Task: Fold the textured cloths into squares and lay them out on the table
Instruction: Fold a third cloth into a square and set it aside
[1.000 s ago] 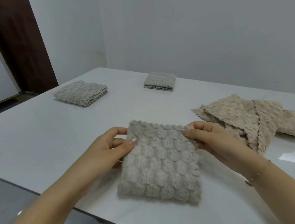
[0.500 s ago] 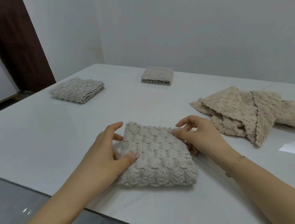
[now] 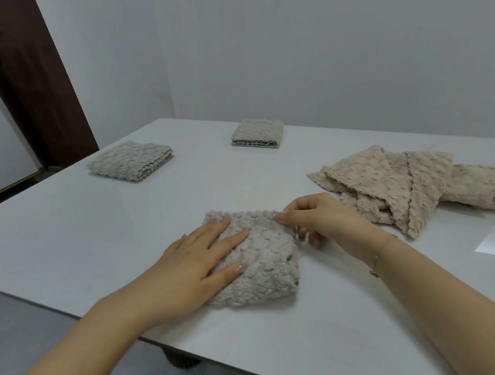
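Lying near the worktop's front edge, the folded grey cloth is being pressed flat by the open left hand, while its far edge is being pinched by the right hand; unfolded beige cloths are lying toward the right edge.
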Demonstrator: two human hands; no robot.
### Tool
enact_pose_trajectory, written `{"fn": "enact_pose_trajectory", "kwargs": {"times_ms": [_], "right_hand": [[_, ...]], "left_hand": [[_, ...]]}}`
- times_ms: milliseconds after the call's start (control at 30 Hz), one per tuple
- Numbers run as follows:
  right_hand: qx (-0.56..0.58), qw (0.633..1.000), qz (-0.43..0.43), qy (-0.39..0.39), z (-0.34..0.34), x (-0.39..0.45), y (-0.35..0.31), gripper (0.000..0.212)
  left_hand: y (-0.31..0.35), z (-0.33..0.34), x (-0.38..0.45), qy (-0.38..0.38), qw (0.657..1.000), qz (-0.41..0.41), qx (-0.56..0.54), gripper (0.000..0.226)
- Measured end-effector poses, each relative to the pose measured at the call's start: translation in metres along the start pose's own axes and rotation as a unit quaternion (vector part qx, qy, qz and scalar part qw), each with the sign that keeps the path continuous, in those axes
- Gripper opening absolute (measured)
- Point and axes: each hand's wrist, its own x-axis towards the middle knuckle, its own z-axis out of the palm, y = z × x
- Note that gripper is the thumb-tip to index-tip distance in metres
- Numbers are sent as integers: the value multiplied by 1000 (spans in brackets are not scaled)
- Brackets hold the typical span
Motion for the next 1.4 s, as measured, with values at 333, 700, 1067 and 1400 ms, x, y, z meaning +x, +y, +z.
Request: {"fn": "enact_pose_trajectory", "kwargs": {"times_ms": [333, 700, 1067, 1400], "right_hand": [[60, 997, 46, -22, -7, -9, 5, 20], [-49, 997, 24, -52, -6, -14, 1, 27], [84, 985, 71, -131, -7, -22, -8, 23], [26, 996, 50, -75, 11, -26, -6, 30]], "left_hand": [[10, -33, -6, 169, 980, 76, -73, 37], [24, 13, -24, 99, 977, 175, 73, 59], [-6, 3, -35, 291, 925, 228, 89, 27], [22, 8, -60, 238, 960, 110, -98, 37]]}}
